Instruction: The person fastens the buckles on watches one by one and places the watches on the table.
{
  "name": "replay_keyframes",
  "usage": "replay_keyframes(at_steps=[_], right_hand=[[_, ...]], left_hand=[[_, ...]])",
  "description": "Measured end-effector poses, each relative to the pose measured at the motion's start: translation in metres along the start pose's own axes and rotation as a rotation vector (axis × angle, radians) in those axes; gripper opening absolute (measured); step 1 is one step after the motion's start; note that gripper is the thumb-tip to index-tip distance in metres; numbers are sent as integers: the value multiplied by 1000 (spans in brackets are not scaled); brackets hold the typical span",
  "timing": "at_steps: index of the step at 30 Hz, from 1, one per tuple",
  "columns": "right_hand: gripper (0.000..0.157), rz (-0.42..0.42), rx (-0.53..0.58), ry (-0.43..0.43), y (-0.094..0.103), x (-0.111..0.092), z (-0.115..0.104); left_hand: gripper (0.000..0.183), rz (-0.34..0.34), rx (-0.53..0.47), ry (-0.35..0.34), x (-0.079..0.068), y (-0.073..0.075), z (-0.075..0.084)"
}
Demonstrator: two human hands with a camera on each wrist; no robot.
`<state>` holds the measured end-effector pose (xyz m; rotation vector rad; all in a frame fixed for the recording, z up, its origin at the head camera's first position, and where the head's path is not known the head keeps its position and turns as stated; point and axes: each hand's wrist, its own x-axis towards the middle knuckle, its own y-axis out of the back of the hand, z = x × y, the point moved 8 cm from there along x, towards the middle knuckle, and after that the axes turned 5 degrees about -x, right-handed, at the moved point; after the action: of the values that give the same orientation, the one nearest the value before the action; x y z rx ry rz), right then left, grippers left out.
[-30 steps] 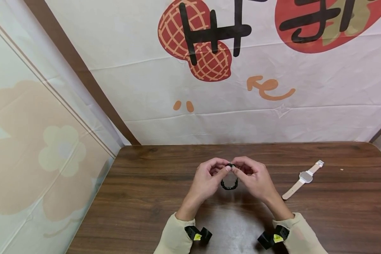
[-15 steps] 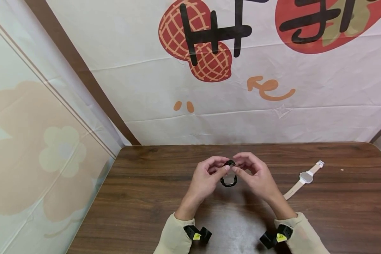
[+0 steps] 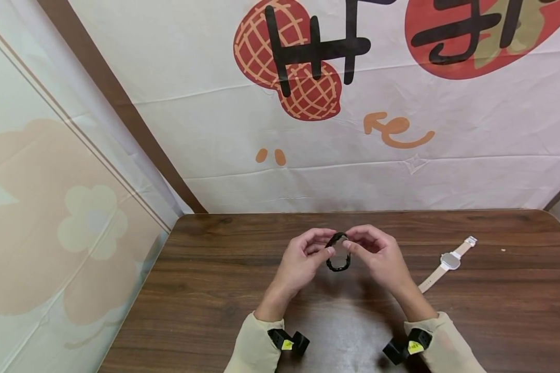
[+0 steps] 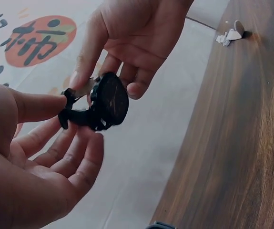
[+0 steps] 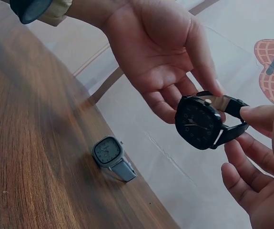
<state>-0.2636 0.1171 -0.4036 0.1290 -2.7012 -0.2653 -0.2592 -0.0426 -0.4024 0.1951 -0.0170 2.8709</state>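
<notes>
Holding up black watch (image 4: 114,99) between left hand (image 3: 301,260) and right hand (image 3: 379,260), clear of table (image 3: 205,290).
Pinching strap (image 5: 231,134) with left hand, farther from dial (image 5: 196,125); pinching closer to dial with right hand. Probably gripped on both sides to keep the watch steady in mid-air, leaving dial uncovered. Lying well apart on the table, off to the right: pale watch (image 3: 450,261). No container seen.
</notes>
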Motion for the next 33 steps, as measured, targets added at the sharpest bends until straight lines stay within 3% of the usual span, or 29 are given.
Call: replay_keyframes(at_steps=[7, 21, 33], right_hand=[[12, 26, 24, -38, 3, 0, 7], [12, -26, 6, -60, -1, 1, 16], [19, -69, 16, -159, -6, 7, 31]], left_hand=[[29, 5, 35, 48, 0, 0, -8], [23, 54, 60, 46, 0, 4, -11], [21, 87, 76, 92, 7, 13, -21]])
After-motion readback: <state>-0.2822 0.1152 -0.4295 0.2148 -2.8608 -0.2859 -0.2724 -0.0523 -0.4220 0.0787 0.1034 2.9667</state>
